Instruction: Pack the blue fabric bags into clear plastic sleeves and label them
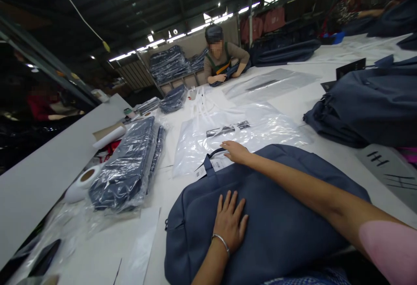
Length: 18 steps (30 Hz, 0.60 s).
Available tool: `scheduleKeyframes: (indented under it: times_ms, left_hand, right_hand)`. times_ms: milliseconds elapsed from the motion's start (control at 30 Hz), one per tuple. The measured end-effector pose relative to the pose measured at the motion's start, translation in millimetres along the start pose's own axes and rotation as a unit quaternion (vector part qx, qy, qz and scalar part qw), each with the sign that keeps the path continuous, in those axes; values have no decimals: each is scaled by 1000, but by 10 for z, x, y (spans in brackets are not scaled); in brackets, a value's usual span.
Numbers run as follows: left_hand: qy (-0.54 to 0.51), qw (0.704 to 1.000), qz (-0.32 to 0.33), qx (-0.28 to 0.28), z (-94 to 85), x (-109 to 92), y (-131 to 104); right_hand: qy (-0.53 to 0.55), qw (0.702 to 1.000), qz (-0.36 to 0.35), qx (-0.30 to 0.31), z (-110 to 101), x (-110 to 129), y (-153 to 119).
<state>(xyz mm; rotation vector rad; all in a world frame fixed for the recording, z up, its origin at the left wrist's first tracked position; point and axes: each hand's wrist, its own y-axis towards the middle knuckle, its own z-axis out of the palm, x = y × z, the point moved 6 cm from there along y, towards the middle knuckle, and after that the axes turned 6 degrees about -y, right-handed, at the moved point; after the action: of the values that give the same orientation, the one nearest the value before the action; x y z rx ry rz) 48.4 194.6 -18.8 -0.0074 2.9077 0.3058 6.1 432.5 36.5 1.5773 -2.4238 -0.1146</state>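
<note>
The navy bag (280, 207) lies on the counter (100, 250) under an open, flat left hand (230, 226); whether the right hand (237, 151) grips the handle (213, 152) is unclear. Dragging the bag forward could crease its tags (201, 172) or rumple the clear plastic (273, 124).

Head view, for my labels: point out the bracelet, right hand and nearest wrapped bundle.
Bracelet (222, 241): head view, metal band.
Right hand (237, 152): head view, back of hand.
Nearest wrapped bundle (125, 163): head view, plastic-covered top.
</note>
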Motion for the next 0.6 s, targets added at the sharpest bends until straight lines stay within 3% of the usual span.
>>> scheduleKeyframes:
  times_ms: [100, 167, 300, 400, 467, 600]
  left_hand:
    - [-10, 1000, -6, -3, -27, -38, 9]
    - [-18, 1000, -9, -5, -37, -68, 2]
    - [-32, 999, -10, -12, -71, -103, 9]
    - [-44, 999, -11, -30, -83, -97, 29]
    - [-57, 997, -12, -55, -99, -93, 17]
    - [-176, 976, 39, -122, -355, -177, -35]
  right_hand:
    - [-15, 1000, 2, 22, 275, 46, 278]
    - [-25, 999, 0, 26, 344, 71, 325]
    - [-29, 999, -17, 6, 104, 124, 200]
    - [-10, 999, -26, -37, -253, 204, -129]
    - [24, 998, -51, -35, -363, 304, -465]
    - [93, 985, -137, 52, -57, 526, -1164]
